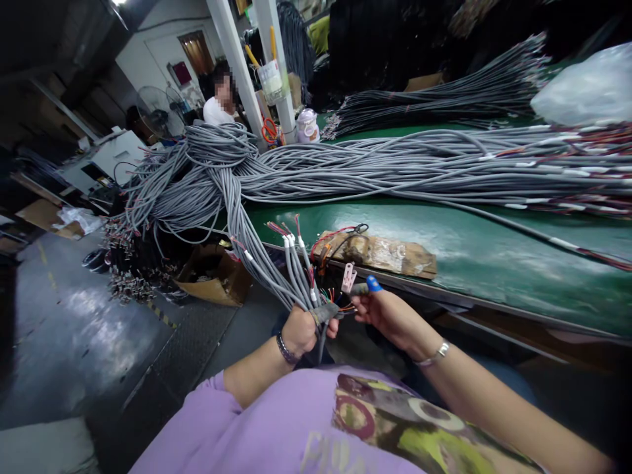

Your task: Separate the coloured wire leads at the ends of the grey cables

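While the left grip [299, 331] was clamped around a bundle of grey, round-jacketed cables [270, 276] at six o'clock, the right grip [379, 309], toward five, had its fingers drawn together beside thin coloured wires [347, 308]; whether it pinched any was unclear. The bundle looked springy and collectively weighty, its wire ends fragile, so the jackets offered the safest hold. Toward eight, a brown cardboard box [210, 295] held indistinct scraps; farther, at eleven, a translucent plastic pot [271, 85] held yellow-handled tools [273, 43].
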Available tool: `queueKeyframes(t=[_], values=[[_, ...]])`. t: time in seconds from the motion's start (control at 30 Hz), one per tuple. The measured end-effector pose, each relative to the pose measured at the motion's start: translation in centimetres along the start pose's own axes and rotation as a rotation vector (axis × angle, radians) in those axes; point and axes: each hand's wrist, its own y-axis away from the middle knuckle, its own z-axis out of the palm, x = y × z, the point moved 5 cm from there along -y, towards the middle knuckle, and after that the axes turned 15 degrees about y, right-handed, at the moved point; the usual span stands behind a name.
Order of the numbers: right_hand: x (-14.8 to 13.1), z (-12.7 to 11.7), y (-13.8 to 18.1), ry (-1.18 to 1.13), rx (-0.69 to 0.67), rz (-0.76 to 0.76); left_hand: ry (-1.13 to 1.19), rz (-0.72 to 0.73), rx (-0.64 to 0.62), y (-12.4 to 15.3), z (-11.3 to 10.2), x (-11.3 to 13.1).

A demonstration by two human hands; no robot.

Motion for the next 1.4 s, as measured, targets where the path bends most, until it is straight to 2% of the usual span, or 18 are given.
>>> queueKeyframes(t=[0.07,0.13,0.2,0.27,0.33,0.4,0.5,0.57,0.7,0.83,1.07,1.2,1.4], values=[[-0.6,0.4,-0.7,-0.009,-0.07,0.013,-0.003,-0.068,-0.068,-0.3,0.4,0.3],[-1.6,1.0,-1.0,0.055,-0.099,-0.07,0.009,-0.099,-0.122,-0.7,0.8,0.5],[-2.6,1.1,-1.0,0.172,0.009,-0.196,0.025,-0.115,-0.159,-1.2,1.0,0.5],[-3.2,0.8,-0.8,0.277,0.192,-0.303,0.029,-0.128,-0.176,-1.6,1.1,0.3],[-3.3,0.6,-0.7,0.301,0.281,-0.342,0.014,-0.142,-0.183,-1.9,1.2,0.1],[-2.9,0.9,-1.1,0.226,0.208,-0.305,-0.008,-0.153,-0.197,-2.1,1.2,-0.1],[-2.2,1.7,-1.8,0.047,0.016,-0.224,-0.024,-0.161,-0.214,-2.2,1.5,-0.2],[-2.1,2.0,-2.1,-0.048,-0.034,-0.213,-0.025,-0.157,-0.212,-2.2,1.6,-0.1],[-2.1,2.1,-2.3,-0.145,-0.027,-0.208,-0.039,-0.165,-0.187,-2.3,1.6,-0.4],[-2.0,2.3,-2.2,-0.222,-0.017,-0.137,-0.034,-0.158,-0.164,-2.3,1.4,-0.6],[-2.2,2.8,-1.4,-0.25,-0.11,-0.079,-0.069,-0.138,-0.134,-1.4,1.4,-0.4],[-1.9,2.5,-1.3,-0.287,-0.145,-0.038,-0.079,-0.063,-0.085,-0.3,1.2,-0.5],[-1.8,2.0,-1.4,-0.247,-0.092,-0.062,-0.063,0.061,0.01,0.4,1.1,-1.1]])
